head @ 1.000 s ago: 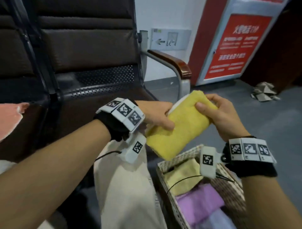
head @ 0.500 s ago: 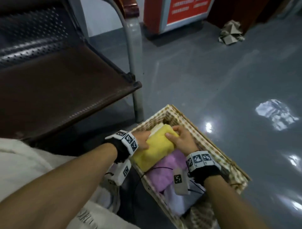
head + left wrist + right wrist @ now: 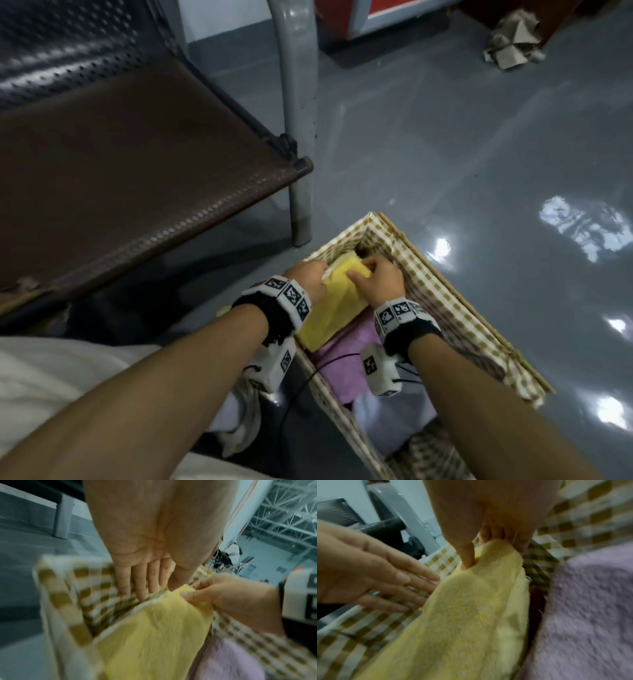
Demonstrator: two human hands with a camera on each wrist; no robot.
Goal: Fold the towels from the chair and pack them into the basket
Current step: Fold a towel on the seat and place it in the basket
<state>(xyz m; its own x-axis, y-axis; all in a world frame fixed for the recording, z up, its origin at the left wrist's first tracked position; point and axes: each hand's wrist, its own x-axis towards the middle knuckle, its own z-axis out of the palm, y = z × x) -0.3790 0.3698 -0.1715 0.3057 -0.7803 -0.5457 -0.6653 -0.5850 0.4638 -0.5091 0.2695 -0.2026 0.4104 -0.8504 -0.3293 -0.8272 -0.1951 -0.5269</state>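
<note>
A folded yellow towel (image 3: 337,301) (image 3: 154,635) (image 3: 462,615) stands on edge in the far end of the wicker basket (image 3: 455,308), against its left wall. My right hand (image 3: 375,277) (image 3: 488,545) pinches the towel's far corner between thumb and fingers. My left hand (image 3: 308,277) (image 3: 147,582) has straight fingers slid between the towel and the checked basket lining (image 3: 85,595). A folded pink towel (image 3: 342,363) (image 3: 590,608) lies beside the yellow one, with a pale lavender towel (image 3: 400,411) nearer me.
The brown perforated chair seat (image 3: 137,164) is at the upper left, its grey metal leg (image 3: 298,137) just beyond the basket. Crumpled paper (image 3: 513,44) lies on the glossy grey floor at the far right. My pale trouser leg (image 3: 51,394) and a shoe (image 3: 236,421) are left of the basket.
Both hands carried the yellow towel from in front of the chair down into the basket's far end. My left hand let go its grip and now lies flat against the lining.
</note>
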